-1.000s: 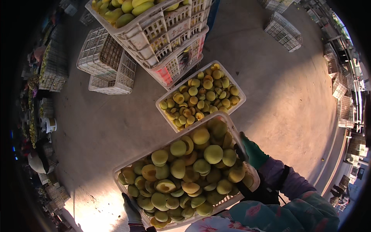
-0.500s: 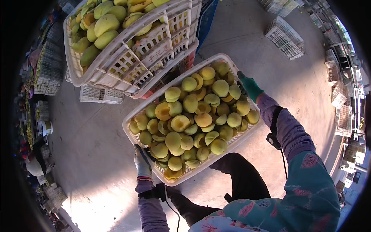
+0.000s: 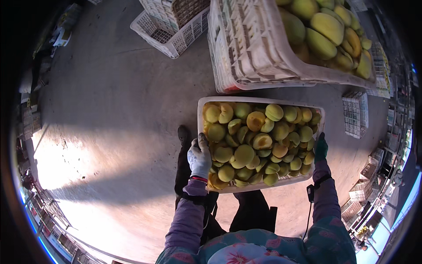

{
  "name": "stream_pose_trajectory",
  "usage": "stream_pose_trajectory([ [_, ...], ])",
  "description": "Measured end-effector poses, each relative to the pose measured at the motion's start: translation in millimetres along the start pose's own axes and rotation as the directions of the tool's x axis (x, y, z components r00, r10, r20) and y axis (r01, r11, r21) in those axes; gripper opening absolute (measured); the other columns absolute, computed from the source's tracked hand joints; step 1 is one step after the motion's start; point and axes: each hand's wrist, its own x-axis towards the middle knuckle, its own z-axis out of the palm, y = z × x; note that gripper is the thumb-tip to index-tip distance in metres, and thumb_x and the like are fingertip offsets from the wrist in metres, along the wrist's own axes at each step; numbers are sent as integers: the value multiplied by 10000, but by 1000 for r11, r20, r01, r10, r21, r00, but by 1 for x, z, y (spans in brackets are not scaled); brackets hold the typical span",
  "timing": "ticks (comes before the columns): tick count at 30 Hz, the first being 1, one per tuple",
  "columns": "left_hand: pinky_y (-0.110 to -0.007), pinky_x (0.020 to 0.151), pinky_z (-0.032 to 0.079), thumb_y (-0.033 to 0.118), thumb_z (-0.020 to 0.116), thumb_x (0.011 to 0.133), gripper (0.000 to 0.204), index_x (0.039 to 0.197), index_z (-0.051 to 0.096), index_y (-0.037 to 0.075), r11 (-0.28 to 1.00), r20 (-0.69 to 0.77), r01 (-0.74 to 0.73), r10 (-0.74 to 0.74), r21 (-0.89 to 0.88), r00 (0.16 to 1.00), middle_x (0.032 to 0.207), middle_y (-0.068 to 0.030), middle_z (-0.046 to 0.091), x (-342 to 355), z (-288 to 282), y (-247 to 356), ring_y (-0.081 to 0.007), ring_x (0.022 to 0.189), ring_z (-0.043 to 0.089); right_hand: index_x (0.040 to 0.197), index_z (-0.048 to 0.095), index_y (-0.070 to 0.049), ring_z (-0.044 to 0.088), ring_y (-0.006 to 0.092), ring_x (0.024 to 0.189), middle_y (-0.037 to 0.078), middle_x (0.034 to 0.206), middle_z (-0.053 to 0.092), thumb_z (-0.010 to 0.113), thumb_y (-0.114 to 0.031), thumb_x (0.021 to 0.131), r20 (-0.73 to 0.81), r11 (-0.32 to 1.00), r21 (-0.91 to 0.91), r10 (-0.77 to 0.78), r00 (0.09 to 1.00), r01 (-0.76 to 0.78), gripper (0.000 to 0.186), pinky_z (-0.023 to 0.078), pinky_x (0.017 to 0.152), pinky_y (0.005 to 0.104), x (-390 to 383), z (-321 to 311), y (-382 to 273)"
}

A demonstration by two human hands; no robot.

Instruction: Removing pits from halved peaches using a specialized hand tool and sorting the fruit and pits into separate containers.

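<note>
In front of my body is a pale plastic crate (image 3: 200,115), filled with halved yellow-green peaches (image 3: 244,155), some with their hollow cut faces up. My left hand (image 3: 200,158), in a whitish glove, is closed on the crate's left end, its thumb over the rim. At the opposite end, my right hand (image 3: 321,149) in a green glove grips the other short side; its fingertips are partly hidden by the crate. The crate covers part of my legs and hangs near the stack ahead.
Just beyond stands a tall stack of white crates (image 3: 246,48), its top one heaped with more peaches (image 3: 327,31). Emptier white crates (image 3: 173,46) sit farther left. A crate (image 3: 355,115) rests on the floor at right, with more crates (image 3: 361,190) behind. Bare concrete floor (image 3: 118,97) spreads leftward.
My view and body have turned left, so the stack now appears farther right. The held crate has turned from a slant to nearly level across the view, with both hands still on it.
</note>
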Motion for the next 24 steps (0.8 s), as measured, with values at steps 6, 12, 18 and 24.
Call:
stream_pose_trajectory([
  [6, -468, 659, 475, 370, 448, 907, 372, 938, 585, 25, 1000, 99, 10, -13, 29, 995, 757, -219, 621, -10, -8, 8, -404, 748, 607, 1139, 568, -19, 536, 348, 1089, 206, 1131, 596, 243, -590, 911, -54, 954, -299, -35, 998, 17, 696, 389, 943, 419, 2, -3, 26],
  [12, -467, 685, 476, 386, 444, 911, 392, 996, 577, 26, 1000, 126, 12, -11, -13, 992, 788, -217, 629, -9, -4, 2, -405, 768, 607, 1137, 563, 25, 585, 300, 997, 182, 1047, 638, 298, -654, 883, 77, 882, -462, -67, 995, 95, 772, 444, 863, 350, 29, -16, 43],
  [18, -354, 611, 477, 503, 434, 913, 516, 916, 606, 16, 984, 70, 92, -82, -153, 994, 713, -106, 626, 5, -2, -17, -249, 658, 607, 1042, 633, 23, 590, 176, 823, 85, 955, 642, 368, -728, 822, 328, 936, 296, 86, 941, -189, 827, 454, 753, 293, -5, -12, -6],
  [24, -256, 447, 407, 590, 527, 844, 532, 873, 591, 62, 672, 369, 470, -300, -573, 880, 691, -21, 574, 34, -8, -29, -122, 526, 513, 1004, 543, -73, 544, 144, 689, 21, 820, 563, 390, -690, 841, 640, 692, 565, -24, 768, -449, 656, 440, 628, 270, 0, -13, -17],
])
